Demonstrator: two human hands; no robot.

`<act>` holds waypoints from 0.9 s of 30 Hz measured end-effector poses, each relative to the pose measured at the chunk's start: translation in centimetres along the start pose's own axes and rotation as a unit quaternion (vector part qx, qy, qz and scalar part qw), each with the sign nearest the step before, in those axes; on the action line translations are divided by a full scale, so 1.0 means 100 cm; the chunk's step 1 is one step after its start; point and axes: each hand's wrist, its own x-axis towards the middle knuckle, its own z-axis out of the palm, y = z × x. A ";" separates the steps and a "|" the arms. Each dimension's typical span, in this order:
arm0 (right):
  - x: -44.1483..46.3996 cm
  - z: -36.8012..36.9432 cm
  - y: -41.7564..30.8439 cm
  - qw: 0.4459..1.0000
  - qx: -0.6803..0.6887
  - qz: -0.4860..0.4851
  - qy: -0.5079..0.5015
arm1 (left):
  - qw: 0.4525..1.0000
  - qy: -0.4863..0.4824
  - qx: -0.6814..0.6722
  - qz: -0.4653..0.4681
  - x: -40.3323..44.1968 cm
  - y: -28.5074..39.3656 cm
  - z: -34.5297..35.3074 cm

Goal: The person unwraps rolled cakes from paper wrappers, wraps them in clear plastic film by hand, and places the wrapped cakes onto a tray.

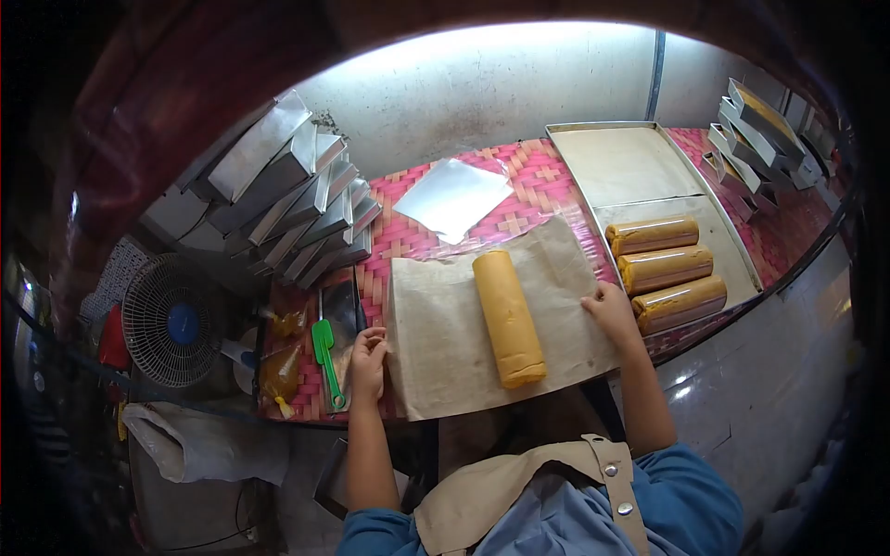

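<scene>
A yellow cake roll (pixel 508 320) lies unwrapped on a sheet of brown baking paper (pixel 436 343), its long side pointing towards me. My left hand (pixel 369 366) is closed at the paper's left edge, the fingers pinched together. On the opposite side, my right hand (pixel 612 317) pinches the right edge between thumb and fingers. The paper's near edge reaches the front of the table. Neither hand touches the roll. Beside my left hand lies a green spatula (pixel 324 357).
Three wrapped cake rolls (pixel 667 271) rest on a large metal tray (pixel 732 250) at right. Clear plastic sheets (pixel 454 196) lie behind the paper. Metal pans (pixel 297 195) are stacked at left, more pans (pixel 756 139) at far right. A fan (pixel 171 320) and filled bags (pixel 280 375) are left.
</scene>
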 end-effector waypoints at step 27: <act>0.149 0.131 -0.161 0.875 -0.251 -0.375 -0.175 | 0.787 0.075 0.507 0.343 -0.062 0.020 0.032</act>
